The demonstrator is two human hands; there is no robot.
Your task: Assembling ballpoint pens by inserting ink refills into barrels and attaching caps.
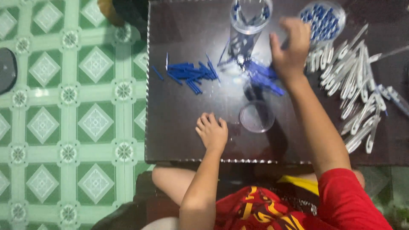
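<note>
Left hand (211, 131) flat on the dark table (179, 127), fingers curled a little, holding nothing. Right hand (290, 47) reaching far across, fingers bent over the blue sticks (264, 76); blurry, so cannot tell about any pinch. More blue sticks (187, 73) lying left of a tall clear tube (249, 25). Small clear cup (257, 116) near the left hand. White pen shells (353, 85) heaped on the right, beside a tub of blue caps (324, 19). Green tiled floor (64, 106) beside the table.
</note>
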